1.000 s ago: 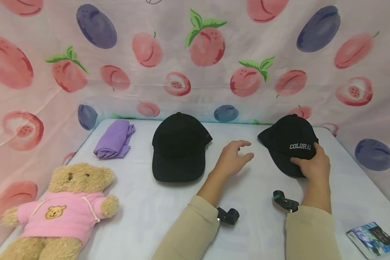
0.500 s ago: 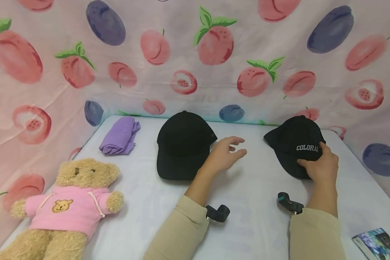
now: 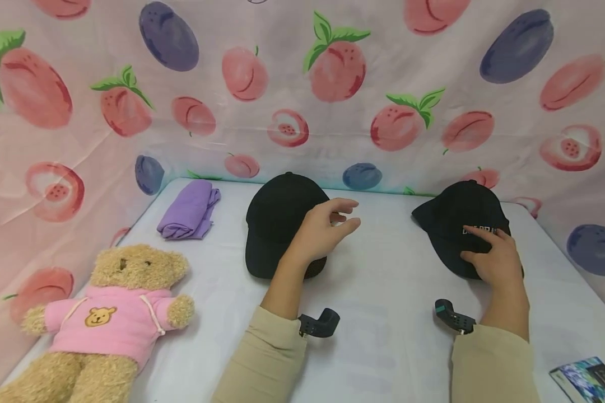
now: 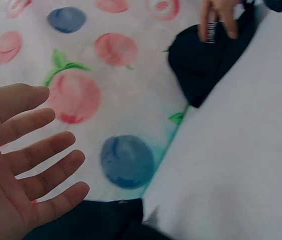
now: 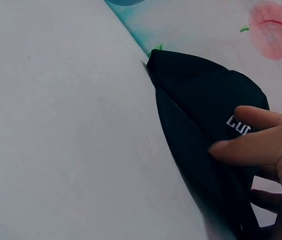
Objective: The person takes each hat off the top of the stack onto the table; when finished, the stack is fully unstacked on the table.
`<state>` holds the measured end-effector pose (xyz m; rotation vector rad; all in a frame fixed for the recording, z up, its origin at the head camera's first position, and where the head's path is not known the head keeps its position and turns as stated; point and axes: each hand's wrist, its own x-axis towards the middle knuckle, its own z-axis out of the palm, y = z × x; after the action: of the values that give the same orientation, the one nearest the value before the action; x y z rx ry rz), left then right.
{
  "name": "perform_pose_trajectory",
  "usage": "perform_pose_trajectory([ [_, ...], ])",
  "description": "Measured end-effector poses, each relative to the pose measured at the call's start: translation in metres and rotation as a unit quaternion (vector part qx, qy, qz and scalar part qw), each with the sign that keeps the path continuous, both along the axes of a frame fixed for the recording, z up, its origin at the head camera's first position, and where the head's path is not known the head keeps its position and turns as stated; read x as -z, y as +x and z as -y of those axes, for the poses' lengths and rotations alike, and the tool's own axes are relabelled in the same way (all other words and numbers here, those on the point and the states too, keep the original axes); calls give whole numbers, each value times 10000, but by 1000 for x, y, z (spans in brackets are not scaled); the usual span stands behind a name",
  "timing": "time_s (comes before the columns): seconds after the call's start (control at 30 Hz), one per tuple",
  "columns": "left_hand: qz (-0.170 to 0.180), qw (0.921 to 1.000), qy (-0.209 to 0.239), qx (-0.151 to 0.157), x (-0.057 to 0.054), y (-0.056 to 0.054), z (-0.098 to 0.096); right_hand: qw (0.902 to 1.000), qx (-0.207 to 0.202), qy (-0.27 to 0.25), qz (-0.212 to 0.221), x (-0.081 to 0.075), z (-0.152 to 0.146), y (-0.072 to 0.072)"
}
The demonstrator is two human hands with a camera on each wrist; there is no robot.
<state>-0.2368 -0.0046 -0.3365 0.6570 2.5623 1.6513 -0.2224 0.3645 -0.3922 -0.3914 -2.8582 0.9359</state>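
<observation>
A black baseball cap with white lettering (image 3: 446,224) sits at the right of the table in the head view. My right hand (image 3: 499,260) is at its right side, thumb on the brim and index finger across the lettering. In the right wrist view the other fingers (image 5: 266,200) reach the brim's far edge, their tips hidden. A plain black baseball cap (image 3: 272,218) sits left of centre, brim toward me. My left hand (image 3: 322,232) is in front of its right side in the head view, holding nothing. In the left wrist view its fingers (image 4: 51,155) are spread and relaxed.
A teddy bear in a pink hoodie (image 3: 103,324) lies at the left front. Behind it is a folded purple cloth (image 3: 189,210). A small book with a colourful cover (image 3: 590,379) lies at the right front. A fruit-print curtain (image 3: 333,140) hangs behind the white table (image 3: 383,336).
My left hand has moved left, away from the lettered cap to in front of the plain cap. My right index finger has shifted from the lettered cap's side onto its lettering. The view has shifted slightly.
</observation>
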Motion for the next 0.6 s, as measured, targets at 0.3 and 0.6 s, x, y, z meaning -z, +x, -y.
perform_pose_trajectory([
  [0.3, -375, 9952, 519, -743, -9, -3, 51, 9997, -144, 112, 187, 1, 0, 1],
  [0.6, -218, 9849, 1081, -1332, -3, -12, 91, 9993, 177, -158, 279, 1, 1, 2],
])
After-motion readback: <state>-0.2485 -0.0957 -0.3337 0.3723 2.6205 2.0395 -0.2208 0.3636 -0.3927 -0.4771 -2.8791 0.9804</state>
